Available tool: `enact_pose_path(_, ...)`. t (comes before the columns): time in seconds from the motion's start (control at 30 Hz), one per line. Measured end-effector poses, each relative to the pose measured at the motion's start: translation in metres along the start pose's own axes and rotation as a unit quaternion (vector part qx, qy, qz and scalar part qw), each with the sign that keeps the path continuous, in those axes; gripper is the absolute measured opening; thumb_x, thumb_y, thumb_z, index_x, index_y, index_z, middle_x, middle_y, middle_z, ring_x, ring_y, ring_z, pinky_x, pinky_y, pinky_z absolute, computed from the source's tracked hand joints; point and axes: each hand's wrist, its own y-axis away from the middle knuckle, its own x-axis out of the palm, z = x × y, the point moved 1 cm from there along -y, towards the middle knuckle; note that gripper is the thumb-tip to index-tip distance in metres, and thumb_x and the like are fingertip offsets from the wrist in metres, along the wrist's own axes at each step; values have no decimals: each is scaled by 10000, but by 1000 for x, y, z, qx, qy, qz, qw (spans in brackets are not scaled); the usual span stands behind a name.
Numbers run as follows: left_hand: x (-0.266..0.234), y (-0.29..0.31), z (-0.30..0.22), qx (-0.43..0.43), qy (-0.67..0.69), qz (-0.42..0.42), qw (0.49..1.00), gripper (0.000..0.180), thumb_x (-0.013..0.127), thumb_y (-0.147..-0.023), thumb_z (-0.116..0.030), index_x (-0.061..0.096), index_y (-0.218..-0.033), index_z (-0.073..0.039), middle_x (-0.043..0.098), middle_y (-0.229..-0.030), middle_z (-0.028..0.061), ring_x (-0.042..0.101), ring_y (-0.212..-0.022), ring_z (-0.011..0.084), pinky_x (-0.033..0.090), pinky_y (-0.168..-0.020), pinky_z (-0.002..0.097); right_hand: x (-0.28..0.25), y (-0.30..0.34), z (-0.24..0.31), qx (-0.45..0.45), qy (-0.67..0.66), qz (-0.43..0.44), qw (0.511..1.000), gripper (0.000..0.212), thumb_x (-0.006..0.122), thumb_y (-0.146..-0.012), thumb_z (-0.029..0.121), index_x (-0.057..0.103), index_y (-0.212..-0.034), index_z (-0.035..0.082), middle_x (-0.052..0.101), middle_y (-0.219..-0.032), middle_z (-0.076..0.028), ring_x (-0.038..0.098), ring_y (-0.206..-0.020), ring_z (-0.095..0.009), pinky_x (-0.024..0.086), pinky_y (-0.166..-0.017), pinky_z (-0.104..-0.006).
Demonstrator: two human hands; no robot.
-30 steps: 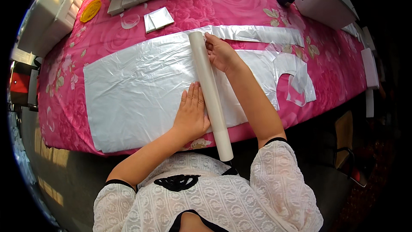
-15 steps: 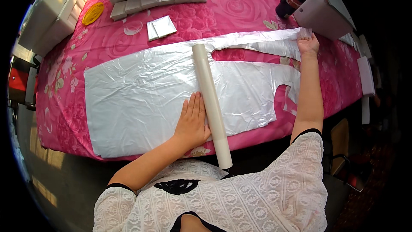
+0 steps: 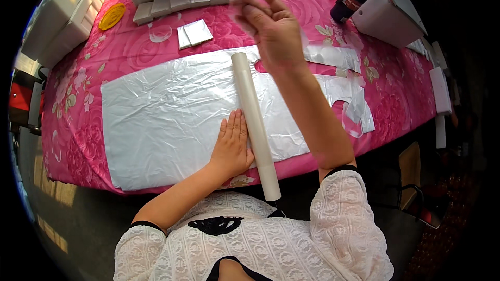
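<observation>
My left hand (image 3: pixel 233 145) lies flat on a silvery-white plastic film sheet (image 3: pixel 156 119), fingers stretched out, its edge and thumb against a long pale roller tube (image 3: pixel 255 125). The tube lies across the sheet, its near end reaching past the table edge. My right hand (image 3: pixel 276 34) is raised above the far edge of the sheet, fingers apart and partly blurred, with nothing clearly held. Its forearm hides part of the sheet's cut-out right side. Strap-like strips (image 3: pixel 333 57) of the sheet lie at the right, and the nearer one (image 3: pixel 357 106) is crumpled.
A pink floral cloth (image 3: pixel 390 83) covers the table. Folded silvery packets (image 3: pixel 195 34) lie beyond the sheet, with a row of small white packets (image 3: pixel 179 0) behind. A yellow coil (image 3: pixel 112 16) and white boxes (image 3: pixel 57 15) are at left. A dark flask (image 3: pixel 353 0) stands beside a white box (image 3: pixel 385 15).
My right hand has let go of the far strip's end at the right and swung left, up over the sheet. That strip now ends farther left. The left hand and tube stay almost in place.
</observation>
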Motion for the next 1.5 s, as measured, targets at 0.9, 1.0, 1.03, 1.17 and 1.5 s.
enact_pose_path(0.9,8,1,-3,-13,0,-20,1000,724,476,-783,-280,229,-1344,105,183,-1423,290,97,-1357,414,75,-1112,467,-72,150,-16,-63,603,356,712,450,635,-756,91,525,-1190,48,503,-1263,-125,439,-1214,-309,395,-985,-395)
enact_pose_path(1.0,2,3,2,-8,46,-63,997,803,504,-742,-251,151,-1363,115,128,-1438,290,114,-1348,427,74,-1112,466,-97,165,-8,-42,635,412,652,498,624,-771,177,489,-1231,40,435,-1332,-130,376,-1261,-313,351,-1019,-411)
enact_pose_path(1.03,-2,4,5,12,81,-79,994,798,516,-736,-214,149,-1367,108,130,-1440,284,114,-1350,422,88,-1111,463,-99,167,-9,-41,635,417,650,502,612,-782,207,484,-1239,44,411,-1352,-127,349,-1279,-310,322,-1036,-417)
enact_pose_path(1.17,-46,23,24,67,183,-138,971,796,541,-705,-23,145,-1391,57,159,-1451,241,140,-1353,398,165,-1100,442,-88,169,-21,-46,636,442,630,510,553,-822,313,480,-1257,57,352,-1403,-109,268,-1328,-296,218,-1088,-429)
enact_pose_path(1.5,-114,175,103,-190,395,-144,887,394,430,-892,-78,416,-1272,26,512,-1235,153,520,-1109,222,385,-956,336,69,157,-78,-7,298,508,808,278,560,-857,205,599,-1071,33,586,-1120,-160,529,-1087,-321,413,-923,-406)
